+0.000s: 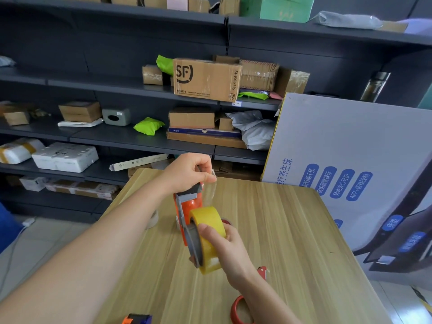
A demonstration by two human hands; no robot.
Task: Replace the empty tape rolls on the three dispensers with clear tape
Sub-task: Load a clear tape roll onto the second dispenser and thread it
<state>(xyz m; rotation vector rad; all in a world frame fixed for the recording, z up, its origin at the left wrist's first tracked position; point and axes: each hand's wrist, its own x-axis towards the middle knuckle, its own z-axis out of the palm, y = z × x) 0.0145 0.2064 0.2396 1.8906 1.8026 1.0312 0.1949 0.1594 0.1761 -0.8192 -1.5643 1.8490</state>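
Note:
An orange and grey tape dispenser (188, 202) is held above the wooden table (280, 230), loaded with a yellowish clear tape roll (209, 239). My right hand (230, 249) grips the roll and dispenser from the near side. My left hand (189, 170) pinches the free end of the clear tape strip (210, 190) at the dispenser's far end. A second orange dispenser (136, 319) lies at the table's front edge. Part of a red dispenser (240, 309) shows under my right forearm. A used tape core (153, 218) sits behind my left forearm.
Dark shelves (117, 134) holding cardboard boxes and parcels stand beyond the table. A large white printed board (350, 160) leans at the right of the table. A small red piece (263, 272) lies on the table by my right wrist.

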